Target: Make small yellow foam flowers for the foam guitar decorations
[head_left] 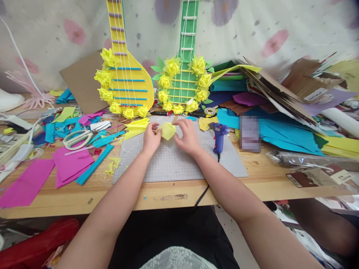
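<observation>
A small piece of yellow crepe paper [168, 131] is held up between my two hands, above the grey cutting mat [174, 164]. My left hand [152, 139] pinches its left edge. On the opposite edge, my right hand [186, 135] grips it between thumb and fingers. Cut strips of yellow paper [136, 127] lie just left of my left hand. A blue glue gun [218, 137] rests on the mat to the right of my right hand, its cord running down over the table edge.
Behind the mat stand a yellow paper instrument [133, 80] and a green one [183, 84], both trimmed with yellow paper flowers. Scissors [77, 139], magenta paper sheets [71, 164] and blue scraps lie left. Blue paper [288, 130] and stacked cardboard [277, 89] fill the right.
</observation>
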`<state>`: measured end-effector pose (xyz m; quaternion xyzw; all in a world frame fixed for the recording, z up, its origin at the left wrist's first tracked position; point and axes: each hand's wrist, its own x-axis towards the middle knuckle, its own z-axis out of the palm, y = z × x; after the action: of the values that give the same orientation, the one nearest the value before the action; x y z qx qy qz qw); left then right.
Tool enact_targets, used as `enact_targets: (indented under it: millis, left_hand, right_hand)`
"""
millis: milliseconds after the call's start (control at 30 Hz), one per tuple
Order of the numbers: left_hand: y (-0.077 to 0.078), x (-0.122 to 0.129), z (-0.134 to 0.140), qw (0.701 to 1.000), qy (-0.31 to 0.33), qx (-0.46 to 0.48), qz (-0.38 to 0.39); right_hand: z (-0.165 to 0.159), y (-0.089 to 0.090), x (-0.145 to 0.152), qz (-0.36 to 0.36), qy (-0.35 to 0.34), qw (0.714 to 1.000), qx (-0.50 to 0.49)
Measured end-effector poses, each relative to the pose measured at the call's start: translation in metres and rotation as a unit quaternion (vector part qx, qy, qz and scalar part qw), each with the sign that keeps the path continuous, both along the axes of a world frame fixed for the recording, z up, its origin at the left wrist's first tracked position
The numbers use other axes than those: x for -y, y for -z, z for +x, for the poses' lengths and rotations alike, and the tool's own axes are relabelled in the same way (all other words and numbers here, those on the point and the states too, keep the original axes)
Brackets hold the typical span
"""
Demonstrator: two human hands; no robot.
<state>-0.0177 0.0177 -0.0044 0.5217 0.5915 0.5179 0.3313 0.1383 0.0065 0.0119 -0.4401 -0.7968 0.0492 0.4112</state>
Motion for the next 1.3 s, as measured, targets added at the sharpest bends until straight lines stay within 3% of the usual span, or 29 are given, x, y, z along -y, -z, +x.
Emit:
enact_targets:
  millis: [100, 233, 333, 467, 633, 933, 1300]
  left_hand:
    - [0.003, -0.003, 0.001, 0.997, -0.011, 0.079, -0.015]
    - [0.003, -0.003, 0.001, 0.998, -0.009, 0.061, -0.021]
    - [-0.002, 0.003, -0.001, 0.998, -0.004, -0.059, -0.012]
    - [-0.011, 0.013, -0.005, 0.967, -0.014, -0.253, 0.034]
    - [-0.01, 0.019, -0.007, 0.933, 0.05, -0.352, 0.049]
    - [-0.008, 0.017, -0.004, 0.93, 0.047, -0.364, 0.017]
    - [-0.007, 0.016, -0.003, 0.931, 0.036, -0.362, 0.011]
  right_hand:
    - [-0.008, 0.002, 0.004, -0.012, -0.055, 0.993, 0.101]
    - [-0.016, 0.006, 0.001, -0.033, -0.026, 0.991, 0.125]
    - [-0.016, 0.008, -0.004, -0.084, -0.012, 0.99, 0.111]
    - [-0.009, 0.011, -0.009, -0.125, -0.024, 0.989, 0.078]
    - [-0.001, 0.014, -0.012, -0.143, -0.064, 0.986, 0.051]
    - [-0.006, 0.022, -0.016, -0.196, 0.005, 0.98, -0.007]
    - [-0.013, 0.02, -0.013, -0.195, 0.063, 0.978, -0.026]
